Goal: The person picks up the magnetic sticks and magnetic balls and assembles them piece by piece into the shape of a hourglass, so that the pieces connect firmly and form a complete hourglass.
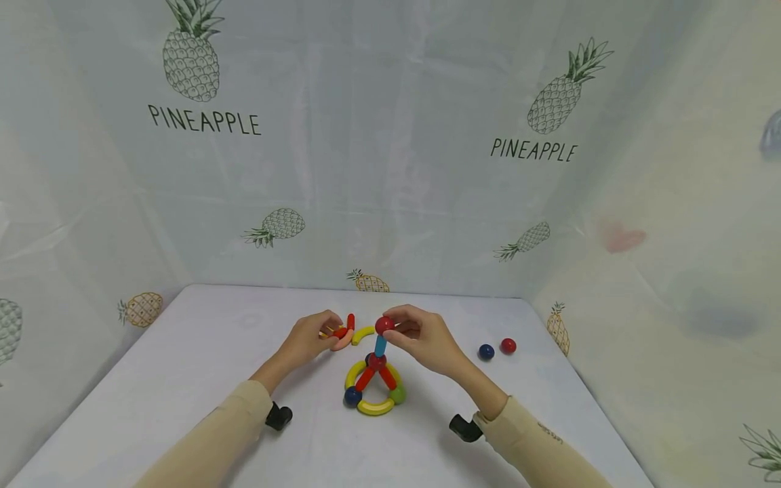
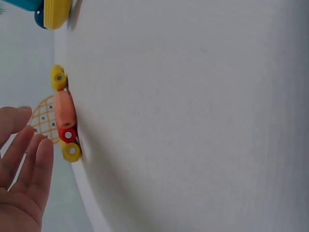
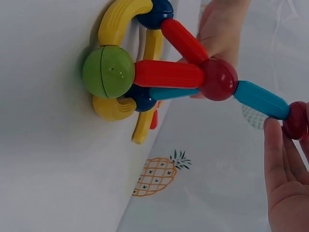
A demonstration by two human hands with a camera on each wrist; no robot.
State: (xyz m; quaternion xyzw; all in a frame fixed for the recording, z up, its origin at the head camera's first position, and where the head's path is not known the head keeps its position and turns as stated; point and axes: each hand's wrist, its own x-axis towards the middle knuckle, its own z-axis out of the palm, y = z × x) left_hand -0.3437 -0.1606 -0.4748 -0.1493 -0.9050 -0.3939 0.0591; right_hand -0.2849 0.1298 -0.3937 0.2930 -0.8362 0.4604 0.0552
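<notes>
On the table stands a build of magnetic rods and balls. Its base ring has curved yellow rods (image 1: 375,408), a green ball (image 3: 108,72) and dark blue balls (image 1: 352,396). Red rods (image 3: 169,74) and a blue one lean up to a red ball (image 3: 218,79). From that ball rises a blue rod (image 3: 262,99), topped by another red ball (image 1: 384,326). My right hand (image 1: 428,339) pinches this top ball between thumb and fingers. Over the loose rods at the back, my left hand (image 1: 309,337) hovers with relaxed fingers; the left wrist view shows nothing held.
Behind the build lie loose rods: a salmon curved rod (image 2: 64,109), red rods (image 1: 350,321) and a curved yellow rod (image 1: 363,335). Off to the right sit a loose blue ball (image 1: 486,352) and a loose red ball (image 1: 508,346). A pineapple-print curtain (image 1: 390,169) hangs behind the table.
</notes>
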